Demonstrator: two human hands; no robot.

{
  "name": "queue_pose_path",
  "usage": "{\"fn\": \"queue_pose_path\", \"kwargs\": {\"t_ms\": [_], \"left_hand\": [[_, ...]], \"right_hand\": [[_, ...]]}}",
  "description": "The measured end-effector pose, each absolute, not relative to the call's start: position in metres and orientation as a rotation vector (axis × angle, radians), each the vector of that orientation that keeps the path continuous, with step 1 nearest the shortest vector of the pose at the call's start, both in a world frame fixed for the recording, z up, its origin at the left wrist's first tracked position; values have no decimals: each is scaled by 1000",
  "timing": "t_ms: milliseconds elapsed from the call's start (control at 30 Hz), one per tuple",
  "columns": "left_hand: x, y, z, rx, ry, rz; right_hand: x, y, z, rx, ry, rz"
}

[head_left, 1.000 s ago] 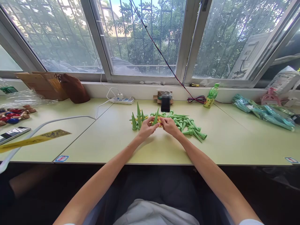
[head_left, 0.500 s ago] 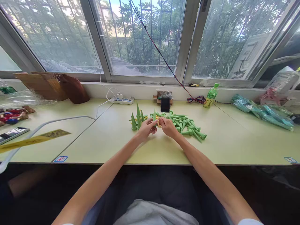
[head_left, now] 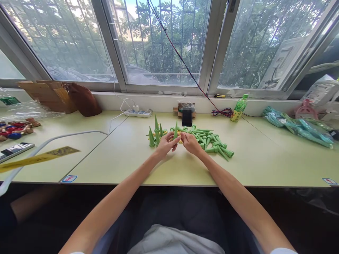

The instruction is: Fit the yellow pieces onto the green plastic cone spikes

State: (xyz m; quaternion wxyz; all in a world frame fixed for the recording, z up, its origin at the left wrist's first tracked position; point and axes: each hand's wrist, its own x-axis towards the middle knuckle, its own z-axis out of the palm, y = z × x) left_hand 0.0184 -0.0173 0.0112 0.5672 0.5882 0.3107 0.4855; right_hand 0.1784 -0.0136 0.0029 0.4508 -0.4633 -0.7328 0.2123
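Fingers of my left hand [head_left: 167, 144] are closed round a green plastic spike [head_left: 176, 129], which stands point up at the thumb. Close beside it, my right hand [head_left: 189, 142] is pinched shut; what lies between its fingertips is too small and hidden to make out. Several more green spikes [head_left: 156, 124] stand upright just left of my left hand. A loose heap of green spikes [head_left: 209, 138] lies to the right of my right hand. Small yellow pieces [head_left: 180, 129] show on the table behind and between my hands, partly covered.
Behind my hands a phone [head_left: 186, 118] leans on a small box. A power strip [head_left: 138, 113] and a green bottle [head_left: 239, 108] stand along the sill. To the left, a white arm with a yellow strip [head_left: 39, 158] crosses the table. Teal bags [head_left: 299, 127] lie at right.
The spike in my left hand has shifted slightly to the right and up. My right hand stays pinched beside it, almost unmoved.
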Motion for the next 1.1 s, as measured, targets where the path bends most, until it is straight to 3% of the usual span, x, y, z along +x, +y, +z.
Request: {"fn": "queue_pose_path", "kwargs": {"t_ms": [367, 900, 1100], "left_hand": [[19, -18, 11, 1450, 830, 1150], [17, -13, 2, 2122, 1125, 1102], [17, -12, 2, 2019, 1181, 1283]], "right_hand": [[179, -11, 3, -1154, -1634, 560], [178, -19, 8, -1032, -1646, 523], [181, -18, 10, -1114, -1505, 464]]}}
